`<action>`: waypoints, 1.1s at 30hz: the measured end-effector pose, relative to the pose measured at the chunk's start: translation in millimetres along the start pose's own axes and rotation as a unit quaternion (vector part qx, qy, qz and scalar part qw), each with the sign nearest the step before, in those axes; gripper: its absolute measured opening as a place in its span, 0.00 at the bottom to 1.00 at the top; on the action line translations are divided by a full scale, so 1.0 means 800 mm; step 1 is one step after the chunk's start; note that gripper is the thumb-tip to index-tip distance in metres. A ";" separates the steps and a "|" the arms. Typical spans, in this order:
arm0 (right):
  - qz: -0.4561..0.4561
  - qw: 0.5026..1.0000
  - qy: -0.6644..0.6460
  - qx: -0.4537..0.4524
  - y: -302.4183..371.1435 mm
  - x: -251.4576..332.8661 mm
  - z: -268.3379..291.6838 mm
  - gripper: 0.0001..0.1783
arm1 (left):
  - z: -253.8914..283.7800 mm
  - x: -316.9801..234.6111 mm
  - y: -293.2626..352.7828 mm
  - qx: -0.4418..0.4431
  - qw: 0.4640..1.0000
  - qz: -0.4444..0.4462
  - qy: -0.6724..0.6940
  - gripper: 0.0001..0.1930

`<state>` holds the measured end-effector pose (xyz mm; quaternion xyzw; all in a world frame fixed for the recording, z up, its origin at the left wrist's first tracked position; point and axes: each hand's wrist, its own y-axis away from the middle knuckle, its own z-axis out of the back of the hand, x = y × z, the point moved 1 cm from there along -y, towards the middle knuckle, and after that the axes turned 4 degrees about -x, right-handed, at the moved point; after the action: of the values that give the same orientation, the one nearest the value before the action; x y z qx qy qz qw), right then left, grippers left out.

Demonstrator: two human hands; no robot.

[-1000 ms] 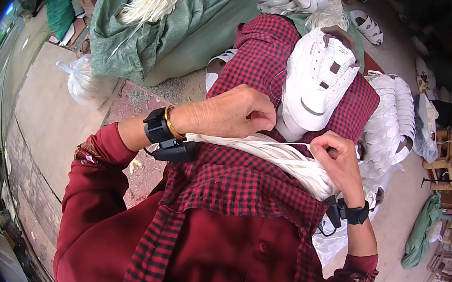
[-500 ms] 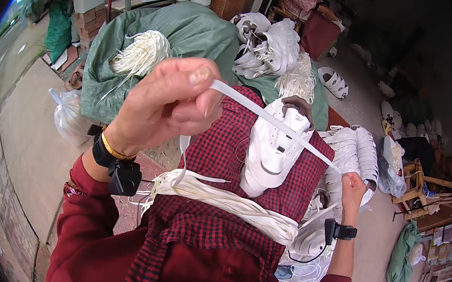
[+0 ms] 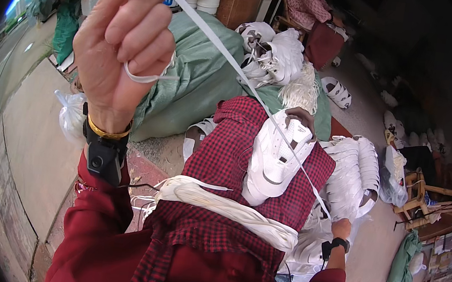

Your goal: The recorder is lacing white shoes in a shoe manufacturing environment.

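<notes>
My left hand [image 3: 128, 44], raised at the upper left, is closed and pinches one end of a flat white shoelace [image 3: 215, 41]. A short loose tail of it hangs across the palm. The lace runs taut down over my lap to my right hand [image 3: 341, 228], closed on the other end at the lower right. Beneath the lace a white sneaker [image 3: 278, 156] lies on my checked apron [image 3: 220, 146], its toe toward me and its tongue showing. Across my lap, nearer me, lies a bundle of white laces [image 3: 223, 208].
White shoe uppers [image 3: 344, 167] and a clear plastic bag lie at my right. Ahead stands a green sack [image 3: 206, 71], with more shoes [image 3: 279, 52] and a lace bunch [image 3: 300, 91] beyond. A person [image 3: 310, 7] sits at the back. A wooden stool [image 3: 425, 196] stands far right.
My left hand has risen up and to the left with its lace end. My right hand has dropped lower, toward me. The lace between them is stretched longer.
</notes>
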<state>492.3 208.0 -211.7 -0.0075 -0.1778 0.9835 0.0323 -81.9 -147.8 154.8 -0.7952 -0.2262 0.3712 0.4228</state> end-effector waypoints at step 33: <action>0.215 0.560 -0.663 0.448 0.172 0.273 0.368 0.17 | -0.054 0.229 0.059 0.147 0.779 0.380 -0.476 0.10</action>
<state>258.5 -8.9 15.3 0.6241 0.3211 0.6425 -0.3074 67.8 -71.4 57.8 -0.4663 -0.0207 0.8620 0.1976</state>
